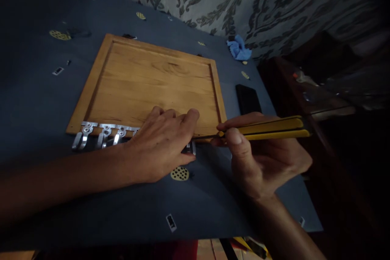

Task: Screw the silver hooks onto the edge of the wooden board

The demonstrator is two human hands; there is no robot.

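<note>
A wooden panel (152, 77) with a raised frame lies flat on a dark blue cloth. A metal hook rail (103, 132) runs along its near edge, with several silver hooks hanging off it. My left hand (158, 146) lies palm down over the right part of the rail, fingers stretched onto the wood. My right hand (262, 158) grips a yellow-handled screwdriver (271, 128), held almost level, its dark shaft pointing left under the fingertips of my left hand at the panel's near right edge.
A black phone-like slab (248, 99) lies right of the panel. A crumpled blue cloth (239, 48) sits at the far edge by the patterned wall. A dark wooden piece of furniture (307, 93) stands to the right. Small stickers dot the blue cloth (36, 97).
</note>
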